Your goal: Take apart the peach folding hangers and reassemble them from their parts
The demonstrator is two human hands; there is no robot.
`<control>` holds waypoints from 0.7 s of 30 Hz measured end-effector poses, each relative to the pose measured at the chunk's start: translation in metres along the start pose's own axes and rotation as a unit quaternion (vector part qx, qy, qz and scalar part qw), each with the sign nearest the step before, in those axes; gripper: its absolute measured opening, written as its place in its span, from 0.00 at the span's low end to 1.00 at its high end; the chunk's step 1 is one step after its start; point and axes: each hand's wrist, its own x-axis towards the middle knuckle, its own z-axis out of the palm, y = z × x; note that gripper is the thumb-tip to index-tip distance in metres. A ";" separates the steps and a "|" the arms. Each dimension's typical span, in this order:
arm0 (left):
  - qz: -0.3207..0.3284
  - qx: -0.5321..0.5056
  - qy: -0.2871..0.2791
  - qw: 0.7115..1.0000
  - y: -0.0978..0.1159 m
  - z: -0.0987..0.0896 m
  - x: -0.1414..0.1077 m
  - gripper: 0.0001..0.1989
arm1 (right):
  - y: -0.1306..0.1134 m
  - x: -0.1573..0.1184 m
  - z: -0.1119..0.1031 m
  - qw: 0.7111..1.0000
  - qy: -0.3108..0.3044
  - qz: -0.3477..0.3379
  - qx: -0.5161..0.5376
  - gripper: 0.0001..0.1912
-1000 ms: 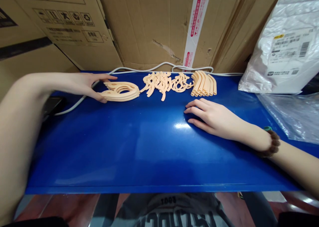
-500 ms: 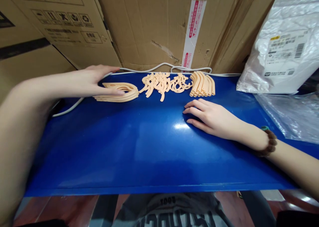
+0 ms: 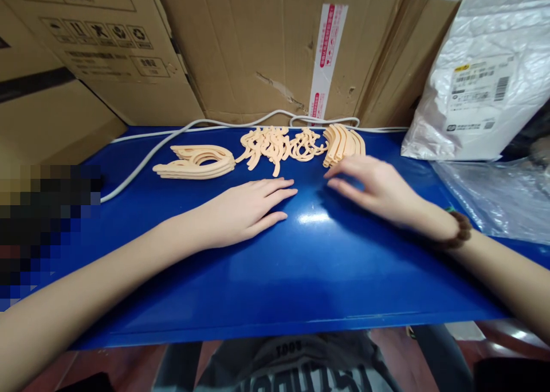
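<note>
My left hand (image 3: 253, 208) lies palm down over the blue tabletop (image 3: 266, 283), fingers stretched out and holding nothing. Just beyond its fingertips is a heap of wavy, peach-coloured curved pieces (image 3: 268, 145), with a looser cluster of curly pieces (image 3: 306, 145) beside it. My right hand (image 3: 372, 188), slightly blurred, is at the near edge of a neat stack of curved peach strips (image 3: 342, 142); its fingers are apart, and whether they touch the stack I cannot tell. On the left rests a stack of long arched pieces (image 3: 195, 163), with neither hand on it.
Cardboard boxes (image 3: 253, 48) wall off the back and left. A white cable (image 3: 158, 148) runs along the rear of the table. At right stand a white plastic mailer bag (image 3: 464, 111) and a clear plastic bag (image 3: 485, 191). A pixelated patch covers the far left.
My left hand has left the arched pieces and moved right and nearer, onto the middle of the table. My right hand has moved up towards the stack of curved strips.
</note>
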 end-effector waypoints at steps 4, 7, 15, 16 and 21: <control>0.000 0.023 0.002 1.000 0.001 0.001 0.000 0.30 | 0.054 -0.001 -0.012 0.987 0.060 0.119 -0.093 0.20; -0.003 0.025 0.003 1.000 0.001 0.003 -0.001 0.30 | 0.089 -0.007 -0.008 0.981 0.028 0.151 -0.121 0.22; 0.000 0.038 -0.002 0.999 0.001 0.004 -0.001 0.30 | 0.091 -0.011 -0.004 0.964 0.033 0.203 -0.170 0.28; 0.001 0.041 -0.004 0.999 0.002 0.003 -0.001 0.30 | 0.089 -0.011 -0.005 0.958 0.029 0.221 -0.179 0.29; 0.002 0.048 -0.006 0.999 0.004 0.001 -0.001 0.29 | 0.083 -0.004 -0.001 0.924 -0.021 0.333 -0.186 0.28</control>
